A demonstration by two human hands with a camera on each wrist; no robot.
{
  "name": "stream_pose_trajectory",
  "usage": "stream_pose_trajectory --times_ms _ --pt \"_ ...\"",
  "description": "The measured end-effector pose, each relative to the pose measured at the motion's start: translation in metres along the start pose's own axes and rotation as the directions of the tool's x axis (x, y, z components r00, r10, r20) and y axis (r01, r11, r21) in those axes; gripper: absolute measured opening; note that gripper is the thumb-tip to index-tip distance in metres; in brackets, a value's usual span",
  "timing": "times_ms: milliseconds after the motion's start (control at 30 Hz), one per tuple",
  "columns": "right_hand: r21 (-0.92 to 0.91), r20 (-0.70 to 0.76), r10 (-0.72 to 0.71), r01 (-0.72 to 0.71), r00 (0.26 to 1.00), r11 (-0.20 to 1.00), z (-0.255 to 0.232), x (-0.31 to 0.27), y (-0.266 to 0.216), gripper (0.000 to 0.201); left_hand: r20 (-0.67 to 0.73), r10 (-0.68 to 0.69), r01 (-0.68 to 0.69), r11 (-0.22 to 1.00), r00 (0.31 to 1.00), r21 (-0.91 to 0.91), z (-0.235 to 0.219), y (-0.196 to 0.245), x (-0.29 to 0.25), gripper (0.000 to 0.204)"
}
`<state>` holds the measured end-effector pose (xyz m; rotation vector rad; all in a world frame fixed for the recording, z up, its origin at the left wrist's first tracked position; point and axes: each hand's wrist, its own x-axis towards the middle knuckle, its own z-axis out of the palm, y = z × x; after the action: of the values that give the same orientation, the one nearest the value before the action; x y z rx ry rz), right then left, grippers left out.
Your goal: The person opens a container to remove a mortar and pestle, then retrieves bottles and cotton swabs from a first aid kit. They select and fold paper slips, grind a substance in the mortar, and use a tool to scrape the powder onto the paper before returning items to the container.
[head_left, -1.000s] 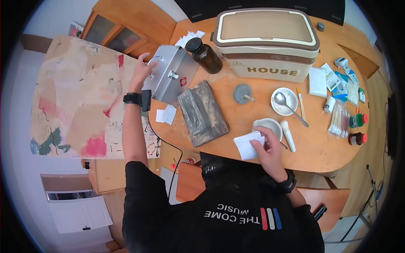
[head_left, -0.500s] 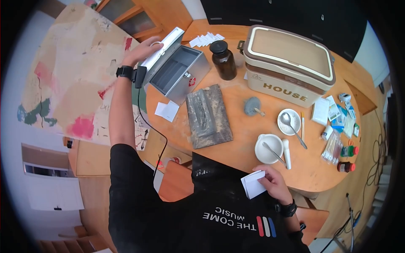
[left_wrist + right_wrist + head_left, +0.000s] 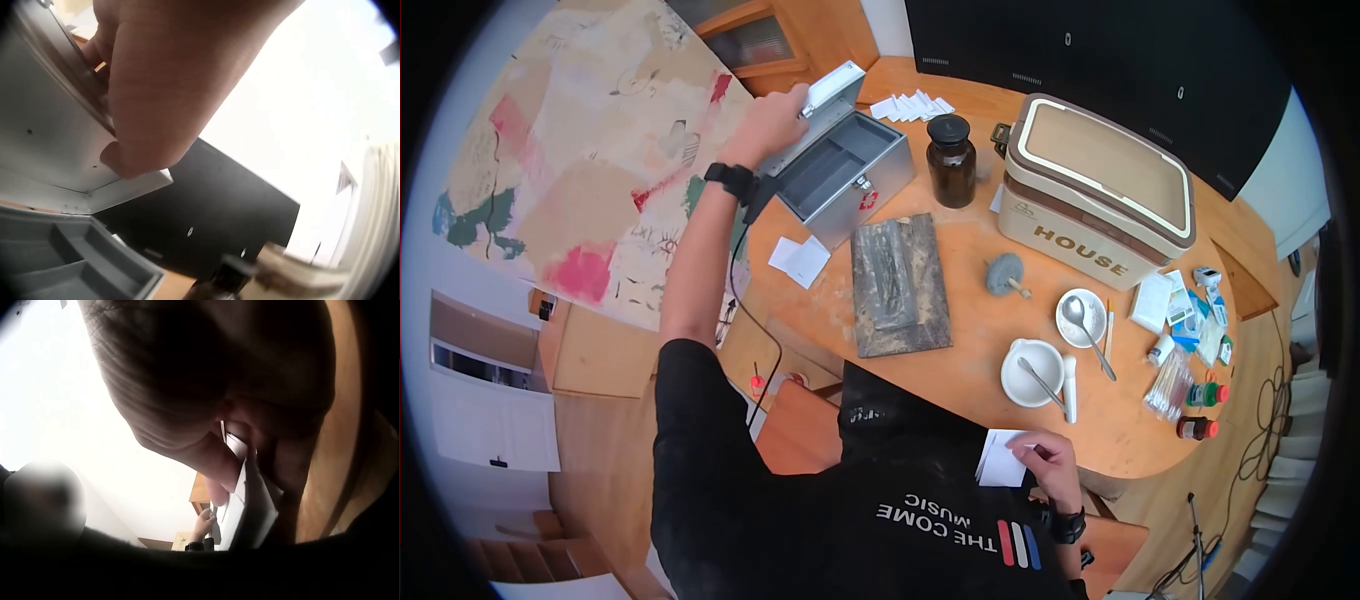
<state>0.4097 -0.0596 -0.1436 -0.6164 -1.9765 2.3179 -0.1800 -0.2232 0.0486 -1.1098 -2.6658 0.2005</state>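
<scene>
The left hand grips the edge of the raised lid of a silver metal box; in the left wrist view its thumb lies against the lid's inner face. A grey divided tray shows inside the box, its compartments without visible contents. The right hand pinches a few folded white papers over the person's lap, below the table edge. In the right wrist view thumb and fingers close on the white papers.
Left of centre lie a dark stone slab and white papers. A brown bottle and a HOUSE box stand behind. Mortar, pestle, bowl, swabs and small bottles lie right.
The left hand has swung the metal box's lid up from closed, showing the tray inside. The right hand has drawn the papers from over the table edge down toward the lap. The head view has shifted.
</scene>
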Motion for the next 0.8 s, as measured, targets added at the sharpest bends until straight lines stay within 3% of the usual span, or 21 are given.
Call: stream_pose_trajectory --times_ms 100,133,233,333,433,467,533,567,633,700,733,767,800 --pt "0.091 -0.022 0.096 -0.093 0.995 0.991 0.000 -0.004 0.000 0.031 -0.045 0.082 -0.093 0.876 0.996 -0.473 0.010 -0.068 0.026 0.053" --pt "0.122 -0.022 0.114 -0.111 0.993 0.986 -0.001 -0.005 0.000 0.035 0.076 0.048 -0.002 0.863 0.996 -0.506 0.014 -0.086 0.038 0.056" --pt "-0.020 0.117 0.037 -0.035 0.992 0.999 -0.011 -0.003 0.003 0.044 -0.114 -0.127 0.071 0.912 0.985 -0.403 0.044 -0.098 0.047 0.061" --pt "0.001 0.070 0.016 -0.016 0.997 1.000 -0.006 -0.003 0.004 0.047 -0.092 -0.165 0.127 0.937 0.982 -0.326 0.047 -0.100 0.049 0.069" --pt "0.056 0.043 0.170 -0.172 0.985 0.983 0.004 -0.004 -0.007 0.044 -0.191 -0.132 0.075 0.958 0.973 -0.276 0.056 -0.107 0.052 0.063" --pt "0.039 0.054 0.156 -0.158 0.986 0.987 0.003 -0.003 -0.010 0.042 -0.382 -0.119 0.041 0.978 0.917 -0.206 0.047 -0.096 0.044 0.059" --pt "0.027 0.063 0.122 -0.124 0.991 0.992 0.006 -0.002 -0.011 0.040 -0.709 -0.022 -0.009 0.999 0.705 -0.039 0.029 -0.062 0.028 0.050" --pt "-0.007 0.101 0.060 -0.059 0.993 0.998 0.004 -0.002 -0.008 0.038 -0.708 -0.097 -0.049 0.982 0.700 -0.182 0.024 -0.042 0.019 0.045" --pt "-0.085 0.185 -0.053 0.070 0.981 0.994 -0.005 -0.002 -0.005 0.035 -0.666 -0.259 -0.117 0.878 0.699 -0.464 0.022 -0.003 -0.001 0.036" --pt "-0.016 0.160 -0.070 0.074 0.985 0.997 -0.007 -0.005 -0.007 0.031 -0.505 -0.098 -0.139 0.901 0.857 -0.411 0.046 0.016 -0.014 0.032" --pt "0.017 0.153 -0.080 0.078 0.985 0.997 -0.009 -0.006 -0.008 0.029 -0.261 -0.052 -0.045 0.935 0.964 -0.351 0.053 0.019 -0.016 0.030" --pt "-0.039 0.143 -0.057 0.063 0.988 0.997 -0.010 -0.007 -0.010 0.029 0.007 -0.027 0.028 0.963 1.000 -0.267 0.061 0.020 -0.019 0.030" --pt "-0.095 0.129 -0.036 0.048 0.991 0.994 -0.012 -0.009 -0.011 0.028 0.061 -0.025 0.042 0.956 0.998 -0.292 0.077 0.015 -0.021 0.028"
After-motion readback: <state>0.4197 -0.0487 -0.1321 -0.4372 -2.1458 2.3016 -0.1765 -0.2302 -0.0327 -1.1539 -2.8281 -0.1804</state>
